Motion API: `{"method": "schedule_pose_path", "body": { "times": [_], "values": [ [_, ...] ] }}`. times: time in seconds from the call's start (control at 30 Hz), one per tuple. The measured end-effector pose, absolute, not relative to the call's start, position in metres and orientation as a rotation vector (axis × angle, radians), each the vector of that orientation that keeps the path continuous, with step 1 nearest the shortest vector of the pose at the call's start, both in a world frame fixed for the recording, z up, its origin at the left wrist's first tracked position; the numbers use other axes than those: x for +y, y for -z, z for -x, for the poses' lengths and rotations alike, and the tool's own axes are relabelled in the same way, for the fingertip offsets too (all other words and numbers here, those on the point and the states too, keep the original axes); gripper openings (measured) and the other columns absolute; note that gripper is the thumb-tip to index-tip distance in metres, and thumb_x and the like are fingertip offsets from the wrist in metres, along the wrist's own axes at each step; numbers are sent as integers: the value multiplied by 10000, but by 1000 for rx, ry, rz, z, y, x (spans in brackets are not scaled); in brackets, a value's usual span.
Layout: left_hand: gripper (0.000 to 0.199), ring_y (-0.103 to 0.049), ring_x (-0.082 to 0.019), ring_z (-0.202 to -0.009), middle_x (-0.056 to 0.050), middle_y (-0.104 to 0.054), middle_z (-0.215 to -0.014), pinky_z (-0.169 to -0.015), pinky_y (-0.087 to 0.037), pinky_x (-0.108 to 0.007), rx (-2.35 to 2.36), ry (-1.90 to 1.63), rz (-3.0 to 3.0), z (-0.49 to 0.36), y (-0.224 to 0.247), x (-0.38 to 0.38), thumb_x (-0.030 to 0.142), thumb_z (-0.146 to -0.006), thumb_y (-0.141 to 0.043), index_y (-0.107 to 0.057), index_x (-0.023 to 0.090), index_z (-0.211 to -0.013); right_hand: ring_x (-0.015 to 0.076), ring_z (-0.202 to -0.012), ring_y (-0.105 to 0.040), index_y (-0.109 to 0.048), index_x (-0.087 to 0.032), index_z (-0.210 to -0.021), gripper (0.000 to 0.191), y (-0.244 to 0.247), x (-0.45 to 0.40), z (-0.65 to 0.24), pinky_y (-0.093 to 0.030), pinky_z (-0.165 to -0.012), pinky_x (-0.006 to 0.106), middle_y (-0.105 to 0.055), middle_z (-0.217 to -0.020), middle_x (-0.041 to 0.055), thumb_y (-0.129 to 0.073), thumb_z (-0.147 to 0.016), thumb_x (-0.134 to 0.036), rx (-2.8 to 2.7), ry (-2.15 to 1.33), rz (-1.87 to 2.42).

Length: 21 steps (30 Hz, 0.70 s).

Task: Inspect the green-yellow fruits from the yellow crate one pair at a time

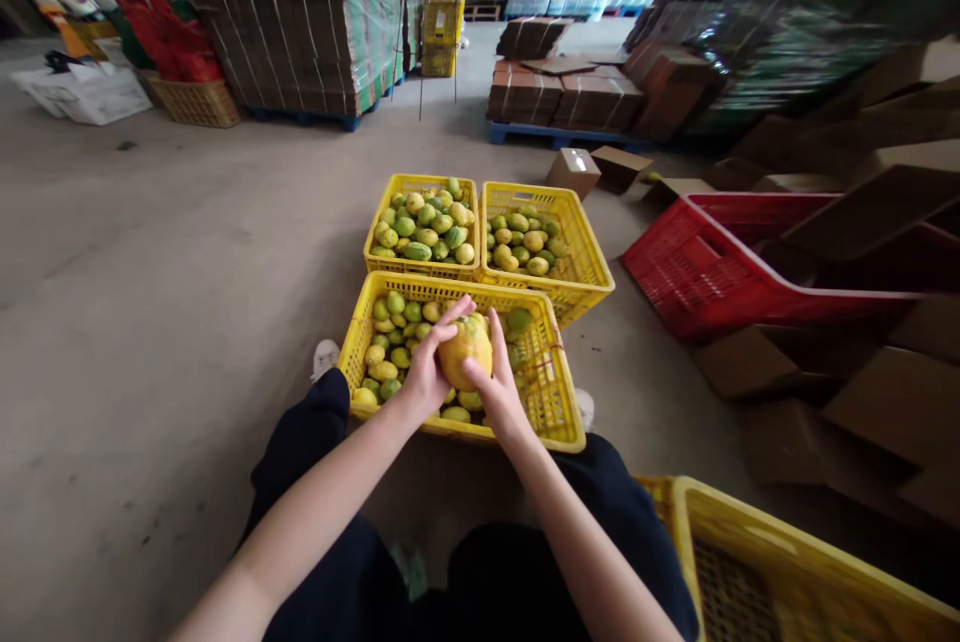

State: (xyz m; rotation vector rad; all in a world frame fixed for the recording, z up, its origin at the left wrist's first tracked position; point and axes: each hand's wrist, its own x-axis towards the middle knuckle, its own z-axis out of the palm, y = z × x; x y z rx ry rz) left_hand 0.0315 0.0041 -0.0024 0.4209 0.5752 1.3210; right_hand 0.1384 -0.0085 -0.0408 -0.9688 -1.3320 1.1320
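Both hands cup one large yellow fruit (463, 354), lobed and tinged green on top, which looks like a papaya. My left hand (429, 367) holds its left side. Against its right side is my right hand (501, 387), with the thumb across the front. They hold it above the nearest yellow crate (561, 392), between my knees. Inside that crate lie several green and yellow fruits (384, 370), partly hidden by my hands and forearms.
Two more yellow crates, left (367, 247) and right (589, 252), hold similar fruits just beyond. A red crate (667, 272) with cardboard boxes (750, 362) around it stands right. Another yellow crate (810, 547) is at lower right. Wrapped pallets (277, 22) and stacked cardboard (562, 97) stand farther back.
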Motion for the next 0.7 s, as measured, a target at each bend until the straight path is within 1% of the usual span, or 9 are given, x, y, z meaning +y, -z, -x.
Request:
{"method": "schedule_pose_path", "body": {
  "times": [0.07,0.1,0.17,0.27,0.4,0.47,0.53,0.63,0.7],
  "values": [
    [459,-391,-250,-1357,-28,-610,-1308,-1126,-281,-326,568,-1325,-484,-33,4,2,230,-723,-557,-677,200,-1165,291,-1412,-321,-313,-308,-1472,898,37,-10,-138,-291,-1147,495,-351,-1534,53,-742,-706,-498,-1372,-1100,949],
    [440,-374,-246,-1369,-27,-599,-1323,-1131,-272,-318,572,-1338,-489,-33,5,1,241,-739,-550,-680,194,-1157,306,-1422,-298,-355,-290,-1452,919,35,-11,-137,-264,-1157,507,-342,-1538,68,-788,-662,-471,-1408,-1071,938],
    [402,-371,-236,-1372,-37,-585,-1341,-1130,-274,-308,585,-1369,-446,-32,4,3,274,-793,-512,-683,172,-1142,320,-1438,-254,-433,-263,-1398,870,31,-13,-134,-221,-1168,525,-343,-1537,86,-824,-634,-406,-1486,-986,924],
    [394,-446,-233,-1321,-73,-613,-1298,-1100,-329,-319,601,-1374,-308,-32,2,8,301,-863,-436,-670,137,-1133,312,-1439,-257,-474,-254,-1346,738,27,-17,-127,-207,-1171,530,-377,-1516,96,-794,-683,-302,-1540,-866,920],
    [408,-599,-269,-1147,-120,-692,-1115,-1014,-438,-387,605,-1241,-105,-29,2,16,352,-901,-391,-662,110,-1088,305,-1435,-270,-460,-263,-1349,712,25,-22,-122,-199,-1170,550,-493,-1424,95,-765,-707,-228,-1612,-756,869],
    [410,-649,-277,-1044,-134,-707,-1029,-955,-484,-407,611,-1180,-42,-26,3,20,365,-911,-381,-662,99,-1048,313,-1403,-336,-469,-275,-1342,709,22,-23,-121,-250,-1152,554,-535,-1364,97,-770,-702,-221,-1640,-718,810],
    [370,-670,-265,-968,-128,-710,-963,-908,-512,-401,616,-1166,-21,-21,2,24,352,-916,-397,-658,107,-1007,321,-1329,-435,-505,-283,-1308,700,19,-24,-123,-333,-1113,541,-545,-1309,101,-796,-674,-225,-1630,-636,790],
    [235,-673,-212,-895,-71,-698,-887,-869,-526,-355,600,-1269,-31,-13,-3,27,318,-905,-478,-648,160,-943,298,-1165,-552,-551,-279,-1268,698,18,-24,-128,-460,-1009,488,-563,-1204,96,-832,-631,-240,-1606,-518,869],
    [167,-665,-176,-844,-32,-681,-849,-834,-526,-318,583,-1337,-35,-9,-8,26,309,-889,-532,-646,189,-903,276,-1101,-579,-550,-272,-1272,702,21,-21,-132,-485,-975,461,-585,-1168,88,-835,-632,-246,-1580,-515,940]
  ]
}}
